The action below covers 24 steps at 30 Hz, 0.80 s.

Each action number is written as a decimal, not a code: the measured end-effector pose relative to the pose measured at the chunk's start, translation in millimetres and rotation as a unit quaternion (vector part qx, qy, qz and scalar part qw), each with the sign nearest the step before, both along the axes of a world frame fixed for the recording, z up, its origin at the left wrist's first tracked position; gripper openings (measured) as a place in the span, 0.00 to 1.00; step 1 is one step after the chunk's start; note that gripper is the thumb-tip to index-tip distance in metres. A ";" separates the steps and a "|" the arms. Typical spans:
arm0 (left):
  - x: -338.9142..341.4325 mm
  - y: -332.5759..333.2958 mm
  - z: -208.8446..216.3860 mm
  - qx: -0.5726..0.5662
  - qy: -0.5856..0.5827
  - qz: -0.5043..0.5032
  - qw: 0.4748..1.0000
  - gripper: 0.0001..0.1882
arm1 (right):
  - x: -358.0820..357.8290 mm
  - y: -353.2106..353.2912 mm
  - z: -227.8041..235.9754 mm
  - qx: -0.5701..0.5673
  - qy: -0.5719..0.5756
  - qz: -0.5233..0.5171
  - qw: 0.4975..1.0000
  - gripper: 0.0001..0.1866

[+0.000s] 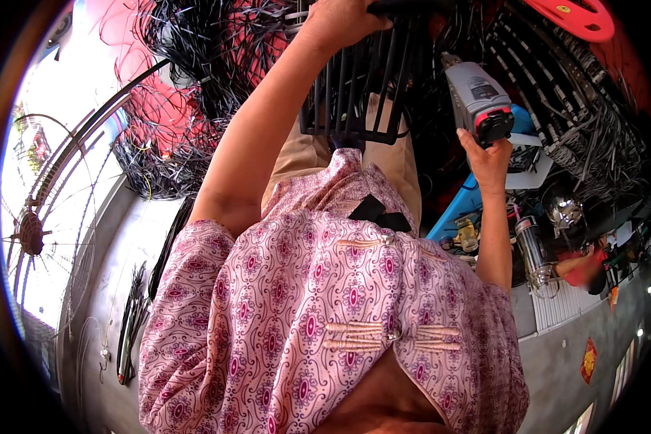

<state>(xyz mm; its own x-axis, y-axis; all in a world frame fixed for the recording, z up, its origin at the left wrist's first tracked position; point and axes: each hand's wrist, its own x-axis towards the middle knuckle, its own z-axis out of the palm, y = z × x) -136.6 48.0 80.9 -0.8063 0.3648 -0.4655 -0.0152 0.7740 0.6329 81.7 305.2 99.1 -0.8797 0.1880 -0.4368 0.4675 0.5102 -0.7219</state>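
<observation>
In front of my lap stands a black slatted frame (354, 94) with upright bars, its lower edge between my knees. My left hand (343, 22) grips the upper part of this frame near the picture's top edge, beside a dark rounded bar (409, 6). Its thumb shows, but most of its fingers are hidden. To the right, my right hand (488, 163) is closed around the rear end of a boxy grey power tool (477, 94) with a red and black end. The tool points up and away from me, apart from the frame.
Tangled black strips (202, 65) lie at the left over a red surface (168, 108). Bundled dark strips (593, 145) fill the right side. Also there are a blue board (459, 208), a metal cylinder (533, 246) and a red stool top (575, 18). A wheel-like fan (32, 233) stands far left.
</observation>
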 end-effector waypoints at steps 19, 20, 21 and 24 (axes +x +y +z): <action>-12.7 22.1 -17.5 -0.059 -0.004 -0.009 0.998 0.17 | -26.8 0.1 -8.5 0.052 0.019 0.097 0.994 0.22; -12.1 22.4 -18.8 -0.059 -0.004 -0.004 0.998 0.17 | -26.9 -1.1 -8.2 0.051 0.020 0.097 0.994 0.22; -11.4 22.4 -20.3 -0.060 -0.003 0.002 0.998 0.17 | -27.6 -2.2 -7.5 0.051 0.022 0.098 0.994 0.22; -10.8 18.9 -25.7 -0.045 -0.010 0.006 0.999 0.17 | -25.9 -1.9 -9.9 0.049 0.020 0.102 0.993 0.22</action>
